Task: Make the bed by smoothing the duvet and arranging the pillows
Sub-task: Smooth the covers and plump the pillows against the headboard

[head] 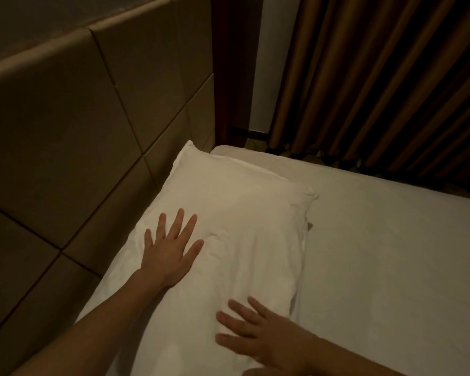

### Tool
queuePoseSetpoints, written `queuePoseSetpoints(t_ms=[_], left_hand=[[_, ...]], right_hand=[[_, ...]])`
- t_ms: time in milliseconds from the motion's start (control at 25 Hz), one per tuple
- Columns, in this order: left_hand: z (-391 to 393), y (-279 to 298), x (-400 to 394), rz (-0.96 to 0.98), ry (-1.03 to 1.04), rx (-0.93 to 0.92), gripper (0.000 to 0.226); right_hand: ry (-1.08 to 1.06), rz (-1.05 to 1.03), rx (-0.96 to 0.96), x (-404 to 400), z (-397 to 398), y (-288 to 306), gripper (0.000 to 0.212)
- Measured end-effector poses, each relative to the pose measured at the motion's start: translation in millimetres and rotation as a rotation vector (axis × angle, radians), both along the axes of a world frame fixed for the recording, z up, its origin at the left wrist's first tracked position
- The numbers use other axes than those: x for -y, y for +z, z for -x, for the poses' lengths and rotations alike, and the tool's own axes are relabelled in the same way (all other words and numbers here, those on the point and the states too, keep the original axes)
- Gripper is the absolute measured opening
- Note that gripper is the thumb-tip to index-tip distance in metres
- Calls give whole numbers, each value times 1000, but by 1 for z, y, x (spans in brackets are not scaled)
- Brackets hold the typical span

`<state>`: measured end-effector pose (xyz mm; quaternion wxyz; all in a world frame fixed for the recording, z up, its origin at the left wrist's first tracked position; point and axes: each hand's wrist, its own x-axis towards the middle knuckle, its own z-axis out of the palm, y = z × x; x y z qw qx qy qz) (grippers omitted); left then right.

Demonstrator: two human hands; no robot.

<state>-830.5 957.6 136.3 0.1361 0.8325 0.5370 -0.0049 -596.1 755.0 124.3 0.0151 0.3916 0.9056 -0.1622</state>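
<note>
Head view looks down on a dim room, and both hands are flat on the white pillow (236, 229). It lies at the head end of the bed, its long left edge tucked right up against the padded headboard (73, 147), its far corner poking up toward the gap beside the dark wood post (229, 66). The left hand (168, 253) is well up the pillow, palm down, fingers straight and fanned wide, pinching nothing, just resting on the cloth. A few soft creases run across the fabric just to the right of its fingertips. Down at the near edge, the right hand (258, 337) lies palm down too, fingers spread and pointing left across the pillow's lower part; it is a little blurred, and its thumb sits at the very bottom of the frame. Nothing is held in it either. Both forearms are bare, coming in from the bottom corners. To the right of the pillow stretches the white sheet (391, 253), smooth and flat, reaching to the far edge of the mattress. Beyond that edge hang brown pleated curtains (377, 77), with a strip of pale wall (266, 63) between them and the post.
</note>
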Motion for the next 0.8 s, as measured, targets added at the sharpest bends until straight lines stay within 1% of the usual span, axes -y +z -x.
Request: queuePoseSetpoints(t_ms=[40,80,120,200,280,360,480,560,680,720,760,800], left_hand=[[-7,5,1,-7,5,32,83],[-16,10,3,-13,2,68,83],[-26,14,6,-17,-11,94,80],[-45,16,9,-33,-40,99,68],[-57,12,-2,-33,-24,72,62],[-59,6,-20,-15,16,21,64],[-49,-5,-39,10,46,-64,75],[-37,-11,-46,51,87,-105,87],[-16,-13,-48,111,152,-125,99],[-11,-13,-48,115,163,-125,102],[-8,-9,-46,128,167,-129,104],[-6,-5,-43,136,173,-123,106]], right_hand=[[-48,31,-55,-15,-11,9,67],[-120,17,-110,-34,-21,18,66],[-197,-38,-126,-55,-29,26,66],[-268,-129,-58,-101,-36,32,65],[-299,-142,48,-141,-37,27,66],[-374,-185,96,-169,-40,16,69],[-477,-166,100,-192,-58,2,71],[-598,-111,130,-200,-82,-14,74],[-1040,165,88,-195,-134,-22,85],[-1125,258,110,-189,-146,-21,88],[-1151,306,140,-180,-154,-15,90],[-1136,297,179,-172,-158,-6,91]])
